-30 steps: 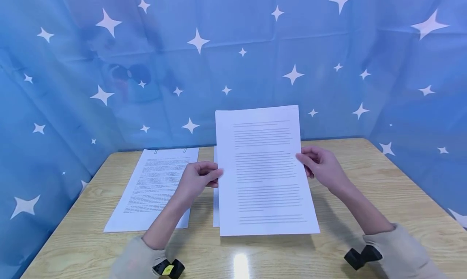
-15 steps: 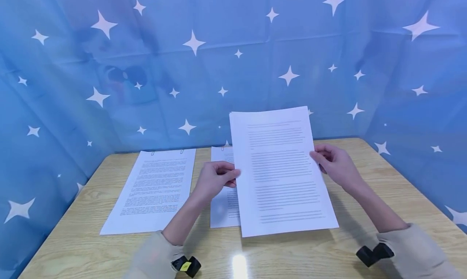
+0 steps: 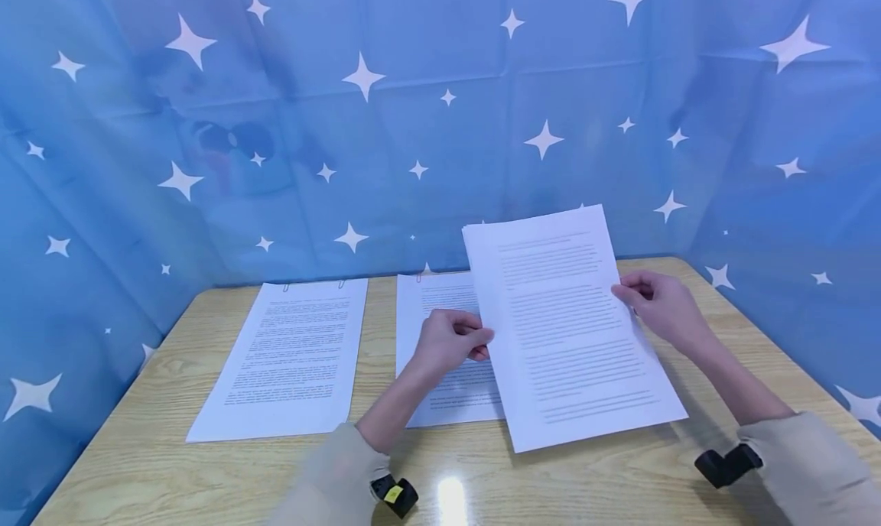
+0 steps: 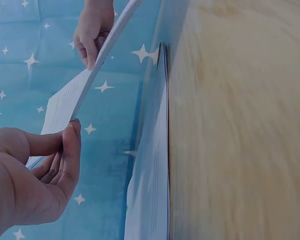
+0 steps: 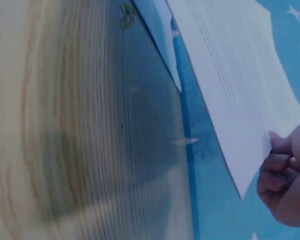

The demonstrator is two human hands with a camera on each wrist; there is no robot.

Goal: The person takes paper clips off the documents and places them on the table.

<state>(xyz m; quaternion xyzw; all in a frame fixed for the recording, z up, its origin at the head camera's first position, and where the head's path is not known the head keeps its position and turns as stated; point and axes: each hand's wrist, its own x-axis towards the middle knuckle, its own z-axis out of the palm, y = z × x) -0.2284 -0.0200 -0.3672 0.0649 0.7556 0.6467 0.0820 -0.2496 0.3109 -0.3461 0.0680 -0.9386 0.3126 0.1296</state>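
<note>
A stack of printed paper sheets [image 3: 571, 327] is held up above the table, tilted, its lower edge raised toward the right. My left hand [image 3: 454, 340] pinches its left edge between thumb and fingers, and my right hand [image 3: 657, 304] pinches the opposite edge. In the left wrist view the held sheets [image 4: 70, 100] look like a thin stack seen edge-on, with the left hand [image 4: 40, 172] on the near side. The right wrist view has the right hand [image 5: 290, 172] gripping the paper's edge. Behind the held sheets, partly covered, lies a second printed stack [image 3: 440, 388] with a pink paper clip [image 3: 418, 278].
On the left of the wooden table [image 3: 138, 465] lies another printed stack [image 3: 289, 358], with two greenish paper clips [image 3: 341, 284] at its top edge. A blue curtain [image 3: 413, 113] with white stars hangs behind the table.
Both hands have carried the held sheets to the right and tilted them counterclockwise. More of the middle stack and its pink clip now shows. The left stack stays on the table.
</note>
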